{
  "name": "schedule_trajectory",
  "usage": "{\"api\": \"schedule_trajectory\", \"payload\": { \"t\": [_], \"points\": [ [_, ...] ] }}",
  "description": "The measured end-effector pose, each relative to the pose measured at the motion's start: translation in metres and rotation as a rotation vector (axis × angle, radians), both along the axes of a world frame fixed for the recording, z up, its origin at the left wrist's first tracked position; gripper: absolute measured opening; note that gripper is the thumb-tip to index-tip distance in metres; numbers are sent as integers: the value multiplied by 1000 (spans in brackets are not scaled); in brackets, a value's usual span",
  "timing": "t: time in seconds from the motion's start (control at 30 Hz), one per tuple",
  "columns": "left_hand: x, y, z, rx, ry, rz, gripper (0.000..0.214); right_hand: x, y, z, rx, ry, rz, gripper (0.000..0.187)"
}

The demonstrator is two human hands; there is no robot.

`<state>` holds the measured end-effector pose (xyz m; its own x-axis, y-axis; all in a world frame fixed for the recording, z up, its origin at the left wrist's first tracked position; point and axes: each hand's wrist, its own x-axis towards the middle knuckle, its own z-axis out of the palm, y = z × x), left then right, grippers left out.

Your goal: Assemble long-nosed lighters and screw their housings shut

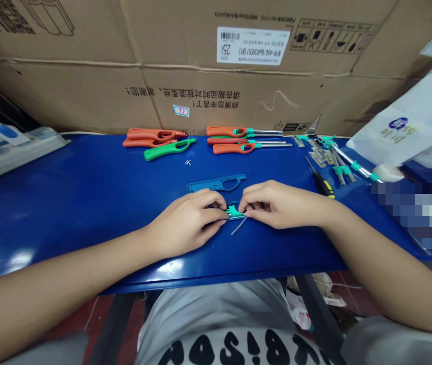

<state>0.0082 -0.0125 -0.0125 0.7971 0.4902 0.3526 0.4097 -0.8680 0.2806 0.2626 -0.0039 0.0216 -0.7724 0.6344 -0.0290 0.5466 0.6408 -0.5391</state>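
Observation:
Both my hands meet at the middle of the blue table (86, 203). My left hand (189, 223) and my right hand (276, 203) pinch a small teal plastic part (234, 210) between their fingertips, with a thin clear tube (238, 226) sticking out below it. The part sits on a blue lighter shell half that my fingers mostly hide. A second blue lighter shell half (216, 183) lies flat just behind my hands.
Orange and green lighter bodies (155, 139) and assembled orange lighters with metal nozzles (246, 139) lie along the back. Metal nozzle tubes with teal collars (337, 159) and a screwdriver (322, 183) are at the right. Cardboard boxes (216, 66) wall the back; a white bag (409, 121) hangs right.

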Motion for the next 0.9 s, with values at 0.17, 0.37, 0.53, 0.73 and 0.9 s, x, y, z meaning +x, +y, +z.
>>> {"api": "schedule_trajectory", "payload": {
  "t": [0.17,0.37,0.53,0.73,0.9],
  "points": [
    [0,0,1,35,-25,-36,20,0,1,1,-46,16,-47,20],
    [1,0,3,36,-25,-62,22,-2,1,2,-37,-4,-44,12],
    [1,0,2,13,-8,-46,22,-2,0,0,32,2,14,10],
    [2,-1,2,-14,13,-30,20,-2,1,-1,61,3,18,12],
    [1,-1,1,-23,-12,-35,20,-3,2,-3,100,-3,42,13]
  ]
}}
